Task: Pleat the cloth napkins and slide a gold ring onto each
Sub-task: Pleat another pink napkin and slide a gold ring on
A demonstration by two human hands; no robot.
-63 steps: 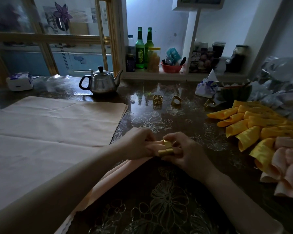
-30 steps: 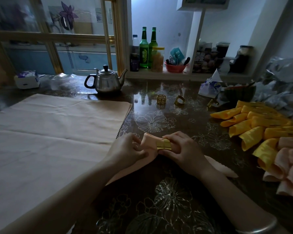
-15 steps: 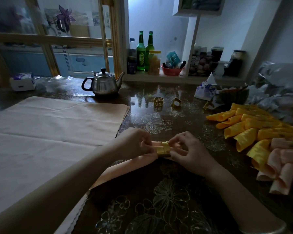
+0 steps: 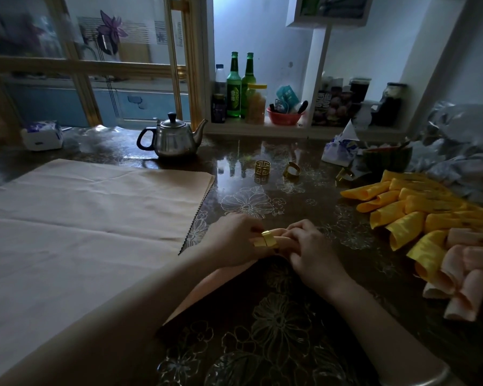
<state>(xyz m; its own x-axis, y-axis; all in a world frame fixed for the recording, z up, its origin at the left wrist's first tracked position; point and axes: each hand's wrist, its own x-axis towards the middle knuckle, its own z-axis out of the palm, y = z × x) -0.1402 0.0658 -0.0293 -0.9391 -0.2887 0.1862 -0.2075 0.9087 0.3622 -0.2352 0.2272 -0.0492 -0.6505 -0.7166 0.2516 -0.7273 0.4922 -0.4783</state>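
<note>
A pleated pink napkin (image 4: 207, 285) lies across the dark floral table (image 4: 276, 316), running from under my left arm to between both hands. A gold ring (image 4: 268, 239) sits around it. My left hand (image 4: 234, 240) grips the napkin just left of the ring. My right hand (image 4: 310, 252) holds the napkin's end on the ring's right side. Three spare gold rings (image 4: 262, 168) (image 4: 291, 170) (image 4: 344, 175) stand farther back on the table.
A flat stack of pink cloths (image 4: 81, 218) covers the table's left. Finished yellow and pink ringed napkins (image 4: 430, 227) pile at the right. Behind are a steel teapot (image 4: 173, 137), a tissue pack (image 4: 42, 135), a watermelon half (image 4: 386, 157), and bottles on a shelf (image 4: 240, 87).
The ring has slid along the napkin toward my left hand. My right hand has shifted from the ring to the napkin's end beyond it.
</note>
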